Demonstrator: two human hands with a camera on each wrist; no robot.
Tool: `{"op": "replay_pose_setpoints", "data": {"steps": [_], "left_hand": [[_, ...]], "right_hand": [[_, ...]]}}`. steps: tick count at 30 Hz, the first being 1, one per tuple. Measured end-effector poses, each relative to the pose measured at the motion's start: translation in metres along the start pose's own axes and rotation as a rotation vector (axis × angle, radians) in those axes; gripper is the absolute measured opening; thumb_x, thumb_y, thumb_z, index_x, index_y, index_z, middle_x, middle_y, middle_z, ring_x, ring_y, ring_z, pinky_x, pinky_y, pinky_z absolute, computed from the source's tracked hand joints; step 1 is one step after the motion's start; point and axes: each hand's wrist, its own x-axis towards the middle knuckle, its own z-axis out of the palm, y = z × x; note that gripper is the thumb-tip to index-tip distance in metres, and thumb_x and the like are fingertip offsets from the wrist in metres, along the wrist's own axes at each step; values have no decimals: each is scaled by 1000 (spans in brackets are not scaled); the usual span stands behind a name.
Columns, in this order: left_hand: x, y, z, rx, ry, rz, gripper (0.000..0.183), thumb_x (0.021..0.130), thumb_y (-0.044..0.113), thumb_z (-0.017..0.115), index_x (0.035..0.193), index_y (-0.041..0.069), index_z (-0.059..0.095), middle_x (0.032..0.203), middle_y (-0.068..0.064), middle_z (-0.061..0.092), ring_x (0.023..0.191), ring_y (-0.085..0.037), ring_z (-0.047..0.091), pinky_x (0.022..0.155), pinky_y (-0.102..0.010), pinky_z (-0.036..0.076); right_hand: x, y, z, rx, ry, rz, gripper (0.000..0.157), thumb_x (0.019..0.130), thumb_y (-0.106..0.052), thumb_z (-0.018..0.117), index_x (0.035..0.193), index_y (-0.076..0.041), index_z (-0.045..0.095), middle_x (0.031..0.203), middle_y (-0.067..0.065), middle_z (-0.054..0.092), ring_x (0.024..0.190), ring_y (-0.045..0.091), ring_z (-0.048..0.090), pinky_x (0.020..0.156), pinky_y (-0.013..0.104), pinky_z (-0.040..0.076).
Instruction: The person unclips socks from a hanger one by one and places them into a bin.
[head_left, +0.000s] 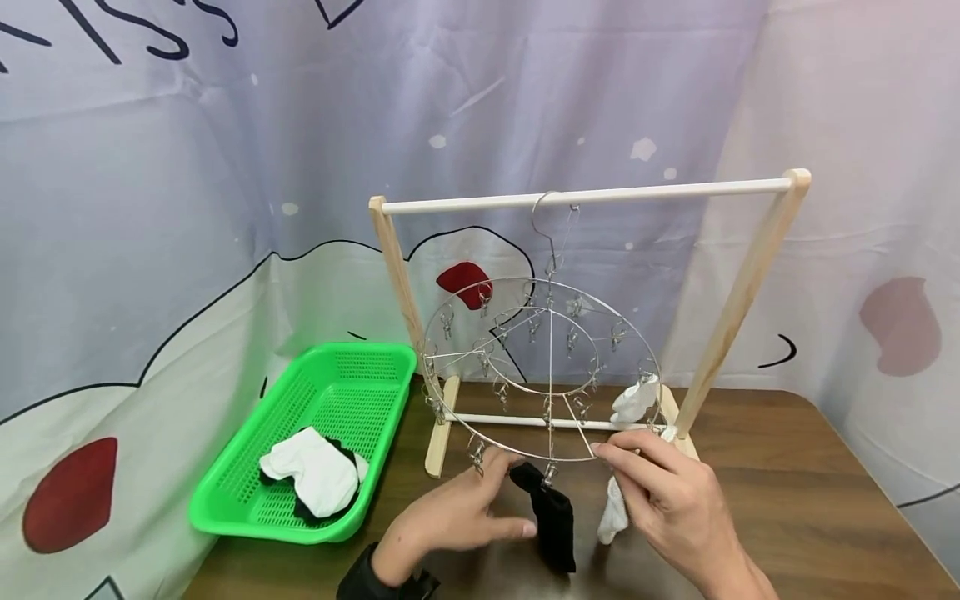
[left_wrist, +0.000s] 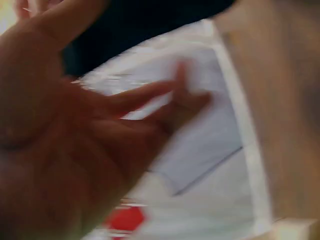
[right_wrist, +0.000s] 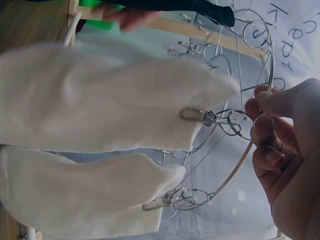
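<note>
A round wire clip hanger (head_left: 551,375) hangs tilted from a rack, its near edge low. My right hand (head_left: 667,500) pinches the hanger's outer ring between thumb and fingers, also seen in the right wrist view. From a clip at the near edge hangs a black cloth piece (head_left: 553,521). Close to its left side is my left hand (head_left: 468,504), fingers extended; it is blurred in the left wrist view. Two white cloth pieces, one nearer my right hand (right_wrist: 105,105) and one beyond (right_wrist: 80,195), hang from clips. My right hand partly hides the nearer one in the head view.
A green basket (head_left: 225,475) at the left holds a white eye mask (head_left: 318,475) lying over black cloth. The wooden rack with a white top bar (head_left: 637,194) stands on the brown table (head_left: 810,500). A printed curtain (head_left: 337,125) hangs behind.
</note>
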Motion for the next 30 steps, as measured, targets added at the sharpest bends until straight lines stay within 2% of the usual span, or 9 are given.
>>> {"op": "replay_pose_setpoints", "data": {"steps": [2,4,9,11,14,20,24,27,30], "left_hand": [[7,-7,5,-146,12,9,64,77,60,55,131,34,31,106,7,48,71,-5,55,60,-24,52],[11,-6,6,-279,20,48,52,80,53,58,125,35,39,101,9,55,59,-4,54,49,-21,50],[10,17,-4,-466,55,124,16,88,32,56,100,23,59,74,2,64,52,-7,57,42,-21,49],[7,27,-11,-490,66,126,10,89,27,56,93,19,61,66,-1,63,51,-8,58,42,-21,49],[4,38,-19,-500,64,133,11,89,24,56,94,17,62,69,-2,65,55,-8,60,46,-20,50],[3,43,-19,-526,56,131,13,89,24,56,97,17,62,73,-1,67,58,-7,61,43,-19,48],[3,45,-17,-510,66,136,12,89,26,56,95,17,62,72,0,67,56,-6,61,41,-18,47],[2,48,-18,-505,67,128,12,89,26,56,95,17,62,72,0,66,55,-6,61,42,-17,46],[1,50,-18,-514,57,124,12,89,25,55,96,17,62,73,-1,66,54,-6,60,43,-17,47]], "right_hand": [[-2,-1,3,13,0,-4,28,71,5,58,93,-8,70,82,5,63,68,14,56,50,17,42],[-4,-1,5,20,-5,-3,28,71,5,59,93,-8,70,83,5,63,67,11,55,49,15,41],[-9,0,11,21,-16,16,29,70,4,64,95,-10,69,84,3,63,63,5,51,45,10,37],[-10,0,11,20,-22,30,30,69,3,66,96,-10,69,85,3,63,60,2,48,45,8,35],[-11,0,11,21,-27,40,30,68,2,69,96,-10,69,85,3,63,58,-1,45,44,7,34],[-6,-3,10,30,-20,40,30,68,2,69,96,-8,69,86,4,63,57,-1,44,44,7,33],[-1,-5,7,22,79,43,27,68,4,66,94,-3,69,84,8,65,56,2,44,42,8,31],[1,-9,6,4,156,46,22,67,6,61,86,-2,69,72,4,62,54,4,42,41,9,28],[3,-17,8,30,124,50,21,65,6,58,82,-2,67,64,-2,55,51,0,39,41,8,27]]}}
